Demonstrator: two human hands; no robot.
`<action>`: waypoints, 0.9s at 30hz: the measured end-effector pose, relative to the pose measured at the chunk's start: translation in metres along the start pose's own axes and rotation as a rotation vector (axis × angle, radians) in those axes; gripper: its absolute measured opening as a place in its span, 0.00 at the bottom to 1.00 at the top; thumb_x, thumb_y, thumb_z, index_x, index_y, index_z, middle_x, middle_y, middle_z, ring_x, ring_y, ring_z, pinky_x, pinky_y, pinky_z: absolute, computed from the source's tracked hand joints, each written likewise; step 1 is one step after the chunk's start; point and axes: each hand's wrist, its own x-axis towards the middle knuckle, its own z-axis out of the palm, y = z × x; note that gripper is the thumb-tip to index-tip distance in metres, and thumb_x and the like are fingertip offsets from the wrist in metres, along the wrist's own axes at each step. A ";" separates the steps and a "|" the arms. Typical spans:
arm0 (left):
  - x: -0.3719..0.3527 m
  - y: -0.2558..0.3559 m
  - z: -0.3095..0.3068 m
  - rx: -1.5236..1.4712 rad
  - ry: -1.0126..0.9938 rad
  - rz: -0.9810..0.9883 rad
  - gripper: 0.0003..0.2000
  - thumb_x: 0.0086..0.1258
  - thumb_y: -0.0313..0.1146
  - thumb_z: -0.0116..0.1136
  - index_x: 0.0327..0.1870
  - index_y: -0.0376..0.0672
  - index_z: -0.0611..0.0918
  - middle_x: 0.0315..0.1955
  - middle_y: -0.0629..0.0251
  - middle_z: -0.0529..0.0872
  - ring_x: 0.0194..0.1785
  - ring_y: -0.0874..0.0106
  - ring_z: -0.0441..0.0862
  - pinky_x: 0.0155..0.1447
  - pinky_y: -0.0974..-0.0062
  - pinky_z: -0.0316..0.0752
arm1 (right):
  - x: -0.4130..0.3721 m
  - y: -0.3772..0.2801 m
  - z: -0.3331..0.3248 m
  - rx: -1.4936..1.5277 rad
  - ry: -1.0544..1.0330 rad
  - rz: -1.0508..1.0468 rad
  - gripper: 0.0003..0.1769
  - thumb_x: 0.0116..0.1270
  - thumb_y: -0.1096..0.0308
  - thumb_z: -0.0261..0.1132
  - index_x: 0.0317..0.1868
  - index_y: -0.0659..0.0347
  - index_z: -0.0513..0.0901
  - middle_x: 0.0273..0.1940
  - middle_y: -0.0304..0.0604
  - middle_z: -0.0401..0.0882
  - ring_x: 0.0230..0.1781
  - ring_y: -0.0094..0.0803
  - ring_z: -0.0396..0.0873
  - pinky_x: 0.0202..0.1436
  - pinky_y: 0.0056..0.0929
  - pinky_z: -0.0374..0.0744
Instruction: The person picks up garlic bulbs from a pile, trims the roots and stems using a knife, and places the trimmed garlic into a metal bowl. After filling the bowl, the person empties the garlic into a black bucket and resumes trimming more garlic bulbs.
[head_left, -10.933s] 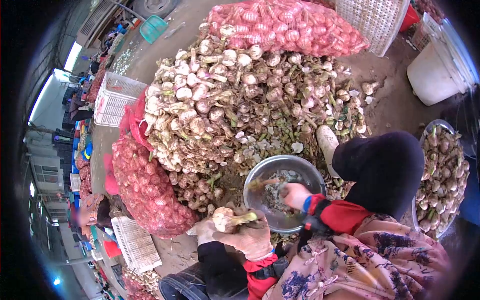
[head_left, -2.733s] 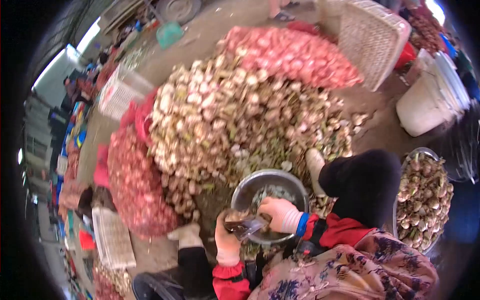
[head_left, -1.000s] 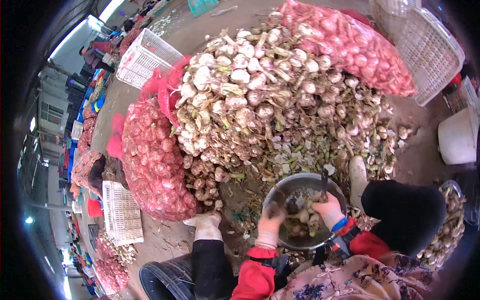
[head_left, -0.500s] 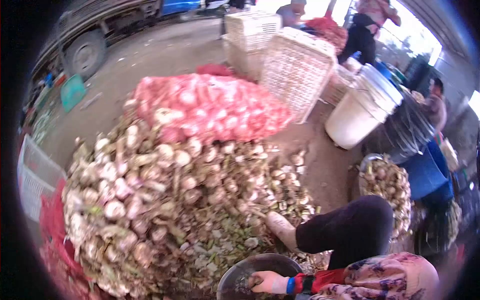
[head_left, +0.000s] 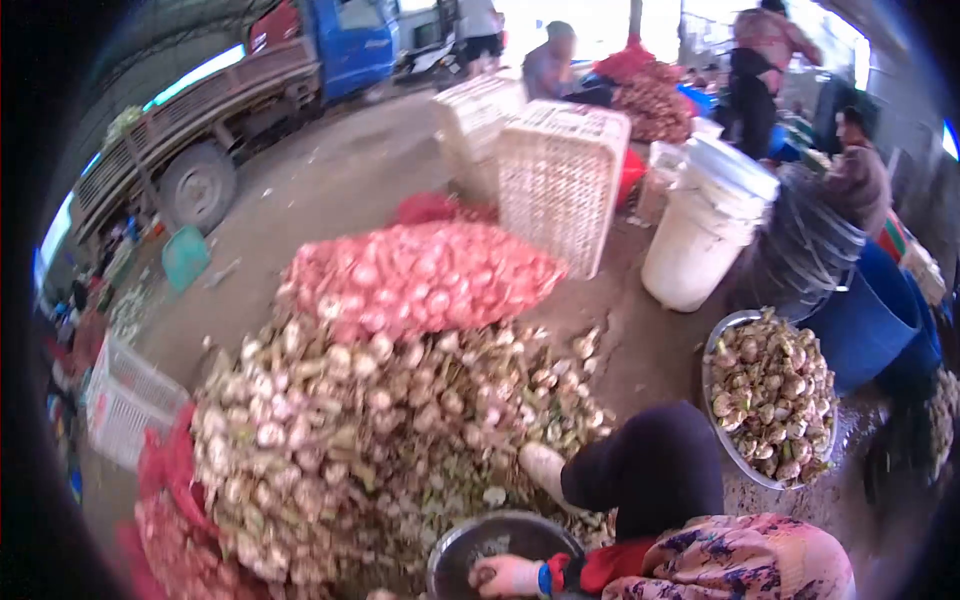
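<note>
My right hand [head_left: 507,577], in a pale glove with a blue band and red cuff at the wrist, is over a dark metal basin [head_left: 462,548] at the bottom. Its fingers are curled closed, and what they hold, if anything, I cannot make out. My left hand is out of view. Around the far side of the basin spreads a large heap of garlic bulbs [head_left: 300,440] with stems and trimmings. A full red mesh sack of garlic [head_left: 425,280] lies on the heap's far edge. My bent knee and a foot are beside the basin.
A metal bowl heaped with garlic [head_left: 775,400] stands at right, near blue barrels [head_left: 865,325] and a white bucket [head_left: 705,225]. Woven crates [head_left: 560,180] stand behind the sack. A white plastic basket [head_left: 130,400] is at left, a truck [head_left: 200,185] beyond. Several people are in the background.
My view has tilted up and shifted, showing more of the truck and the garlic bowl. My right hand stays over the basin, fingers still curled.
</note>
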 end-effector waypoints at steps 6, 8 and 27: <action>-0.050 -0.043 -0.020 1.381 -0.012 1.204 0.09 0.70 0.34 0.46 0.46 0.42 0.75 0.43 0.68 0.79 0.45 0.71 0.78 0.54 0.72 0.72 | -0.044 -0.048 -0.001 -0.570 -0.057 -0.365 0.11 0.57 0.66 0.62 0.41 0.59 0.82 0.37 0.51 0.80 0.41 0.48 0.79 0.45 0.38 0.78; -0.075 -0.049 -0.022 0.965 -0.158 0.770 0.14 0.69 0.39 0.48 0.50 0.42 0.75 0.40 0.64 0.82 0.43 0.67 0.80 0.45 0.73 0.77 | -0.054 -0.060 0.003 -0.756 -0.181 -0.463 0.11 0.56 0.67 0.62 0.40 0.57 0.81 0.36 0.48 0.78 0.40 0.49 0.78 0.43 0.41 0.77; -0.135 -0.063 -0.014 -0.376 -0.517 -0.034 0.16 0.70 0.40 0.46 0.48 0.39 0.78 0.43 0.56 0.83 0.49 0.64 0.81 0.54 0.63 0.77 | -0.056 -0.054 0.002 -1.093 -0.353 -0.185 0.16 0.50 0.70 0.64 0.43 0.59 0.81 0.41 0.52 0.80 0.42 0.47 0.80 0.46 0.42 0.78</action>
